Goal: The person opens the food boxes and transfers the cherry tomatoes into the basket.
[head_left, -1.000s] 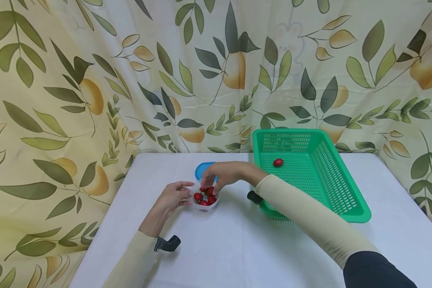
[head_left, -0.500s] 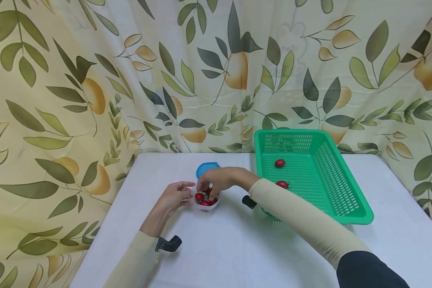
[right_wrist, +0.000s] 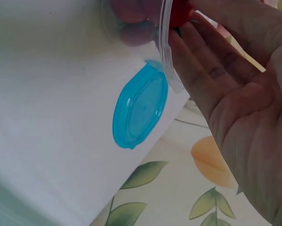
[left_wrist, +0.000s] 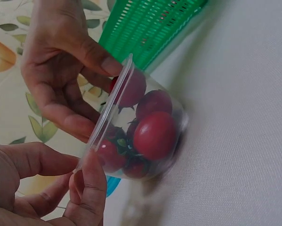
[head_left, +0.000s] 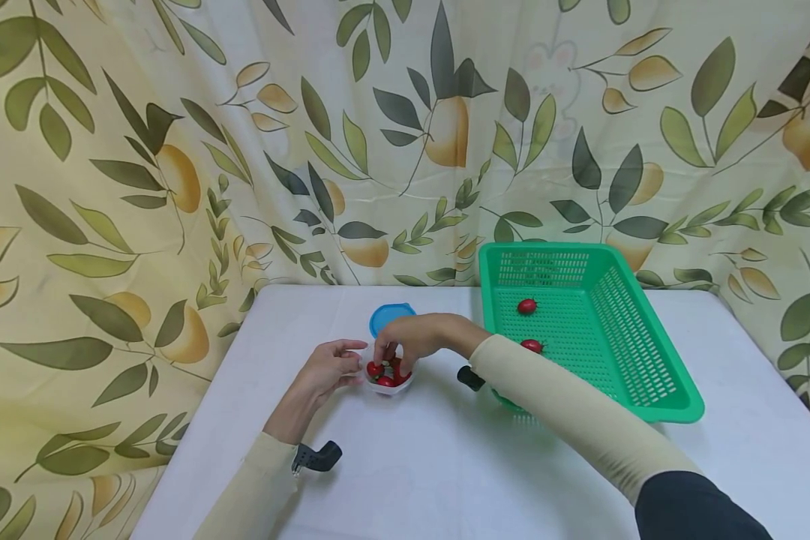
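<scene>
Several red cherry tomatoes [left_wrist: 155, 135] with green stems lie in a small clear plastic container [head_left: 387, 390] on the white table. My left hand [head_left: 324, 371] is at its left side, thumb and forefinger pinching the rim [left_wrist: 79, 165] in the left wrist view. From above, my right hand [head_left: 415, 335] reaches into the container's mouth. In the right wrist view its thumb and fingers close around one cherry tomato [right_wrist: 181, 13] at the rim; part of that tomato is hidden by the fingers.
A blue lid [right_wrist: 141, 110] lies just behind the container. To the right stands a green perforated basket [head_left: 655, 352] with two cherry tomatoes [head_left: 526, 306] showing; my right forearm crosses over its front left corner. A leaf-patterned curtain [head_left: 405, 150] hangs behind the table.
My right hand has moved slightly down and in over the container. A second tomato in the basket, not visible one second ago, now shows beside the sleeve. The left hand keeps its place.
</scene>
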The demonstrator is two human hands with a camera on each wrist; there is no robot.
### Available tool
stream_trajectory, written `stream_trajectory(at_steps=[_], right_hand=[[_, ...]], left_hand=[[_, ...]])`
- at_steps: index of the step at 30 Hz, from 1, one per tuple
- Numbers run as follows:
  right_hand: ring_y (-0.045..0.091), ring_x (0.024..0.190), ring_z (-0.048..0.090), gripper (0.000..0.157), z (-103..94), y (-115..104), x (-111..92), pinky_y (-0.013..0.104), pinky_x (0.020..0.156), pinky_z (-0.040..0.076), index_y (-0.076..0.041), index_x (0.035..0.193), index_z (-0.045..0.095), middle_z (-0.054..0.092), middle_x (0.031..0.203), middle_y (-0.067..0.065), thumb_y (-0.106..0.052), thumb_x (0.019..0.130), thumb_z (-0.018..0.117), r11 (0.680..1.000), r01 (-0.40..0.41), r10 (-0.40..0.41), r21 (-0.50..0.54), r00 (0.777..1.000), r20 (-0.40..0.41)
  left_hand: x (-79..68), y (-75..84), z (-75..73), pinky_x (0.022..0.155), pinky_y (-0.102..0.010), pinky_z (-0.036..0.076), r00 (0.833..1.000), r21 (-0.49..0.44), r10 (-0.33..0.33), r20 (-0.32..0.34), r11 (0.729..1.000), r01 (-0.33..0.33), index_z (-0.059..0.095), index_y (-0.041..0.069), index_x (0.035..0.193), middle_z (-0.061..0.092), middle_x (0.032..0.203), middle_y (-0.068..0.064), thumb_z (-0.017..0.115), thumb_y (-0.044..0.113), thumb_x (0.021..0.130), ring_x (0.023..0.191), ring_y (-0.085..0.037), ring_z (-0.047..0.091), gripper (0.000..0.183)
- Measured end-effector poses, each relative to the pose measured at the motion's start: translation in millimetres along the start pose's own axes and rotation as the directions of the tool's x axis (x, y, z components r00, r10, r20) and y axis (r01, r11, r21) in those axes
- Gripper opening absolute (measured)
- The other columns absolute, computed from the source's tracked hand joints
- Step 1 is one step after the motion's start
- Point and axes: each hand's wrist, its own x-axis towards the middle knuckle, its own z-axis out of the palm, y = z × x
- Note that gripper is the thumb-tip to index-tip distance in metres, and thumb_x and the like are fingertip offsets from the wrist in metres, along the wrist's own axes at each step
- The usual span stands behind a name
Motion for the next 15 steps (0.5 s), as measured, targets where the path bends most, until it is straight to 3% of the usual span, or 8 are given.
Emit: stream_trajectory(at_steps=[8, 15], right_hand=[[0.015, 0.110, 0.064, 0.034, 3.6, 4.0, 5.7, 0.029, 0.094, 0.056, -0.016, 0.117, 0.074, 0.070, 0.115, -0.004, -0.004, 0.086, 0.079, 0.999, -0.002, 0.002, -0.033, 1.000, 0.014], [0.009, 0.101, 0.062, 0.029, 7.3, 4.7, 9.5, 0.023, 0.088, 0.056, -0.020, 0.111, 0.074, 0.068, 0.106, -0.010, -0.008, 0.086, 0.080, 0.998, 0.000, 0.001, -0.056, 1.000, 0.010]], left_hand=[[0.5, -0.8, -0.6, 0.072, -0.030, 0.061, 1.000, 0.007, -0.004, -0.031, 1.000, 0.004, 0.060, -0.004, 0.135, 0.055, 0.100, -0.015, 0.057, -0.008, 0.093, 0.081, -0.019, 0.058, 0.042], [1.4, -0.5, -1.6, 0.071, -0.029, 0.061, 1.000, -0.019, -0.005, -0.016, 1.000, 0.005, 0.059, -0.004, 0.135, 0.055, 0.099, -0.015, 0.056, -0.009, 0.093, 0.081, -0.017, 0.058, 0.042]])
